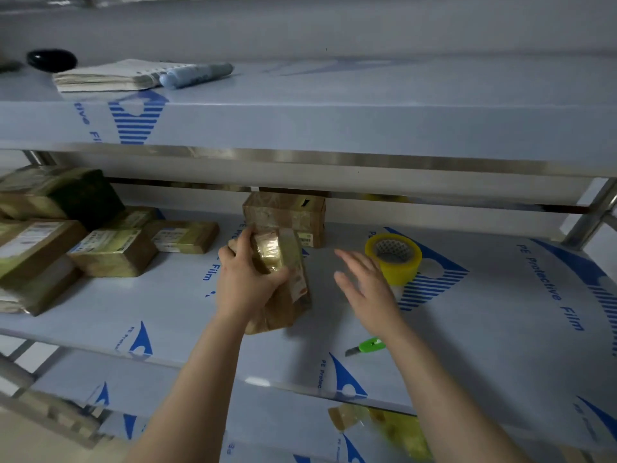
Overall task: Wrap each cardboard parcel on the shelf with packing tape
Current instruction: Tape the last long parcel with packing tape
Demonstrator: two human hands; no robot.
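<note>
My left hand (245, 279) grips a small cardboard parcel (288, 289) wrapped in glossy tape, held tilted on the middle shelf (167, 305). To its right, my right hand (364, 282) hovers open with fingers spread, holding nothing, between the parcel and a yellow roll of packing tape (394, 259) that lies on the shelf. Behind the held parcel stands a larger taped box (287, 212). Several more cardboard parcels (113, 250) are stacked at the left of the same shelf.
A green utility knife (365, 346) lies near the shelf's front edge below my right wrist. The upper shelf (334, 128) carries a stack of papers (110, 75), a marker (197, 75) and a black object (51, 60). Crumpled tape scraps (384, 426) lie on the lower shelf.
</note>
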